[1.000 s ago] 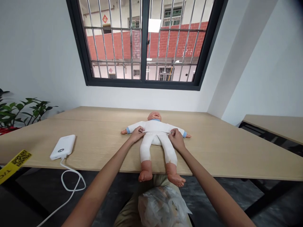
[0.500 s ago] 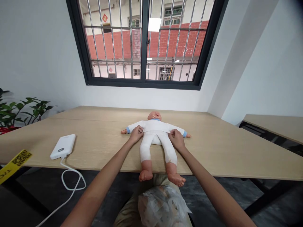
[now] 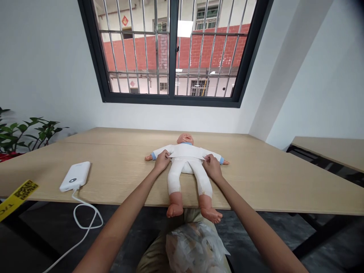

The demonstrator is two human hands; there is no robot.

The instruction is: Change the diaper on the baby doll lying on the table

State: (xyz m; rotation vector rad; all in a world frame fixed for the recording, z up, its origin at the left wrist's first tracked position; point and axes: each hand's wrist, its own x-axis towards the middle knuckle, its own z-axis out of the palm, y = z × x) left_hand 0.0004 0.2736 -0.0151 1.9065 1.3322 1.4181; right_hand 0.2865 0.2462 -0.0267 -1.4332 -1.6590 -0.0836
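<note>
A baby doll [image 3: 185, 138] lies on its back on the table, head toward the window, arms spread and bare feet over the front edge. It wears a white top [image 3: 187, 151] with blue collar and cuffs, and white covering on its legs [image 3: 175, 176]. On the left of its waist, my left hand [image 3: 162, 160] is closed, pinching one lower corner of the top. At the opposite side, my right hand [image 3: 212, 166] pinches the other corner. Between my hands the hem is drawn out sideways, slightly off the body. My fingertips are partly hidden.
The wooden table [image 3: 122, 167] carries a white power bank [image 3: 75, 176] at left, its cable [image 3: 88, 204] hanging over the front edge. A crumpled plastic bag [image 3: 196, 248] rests on my lap. A leafy plant [image 3: 28, 131] stands at far left; a barred window [image 3: 172, 99] is behind.
The hem of the doll's top is now stretched wider to both sides, its corners showing at my fingers. My hands have shifted only slightly. The doll stays in place.
</note>
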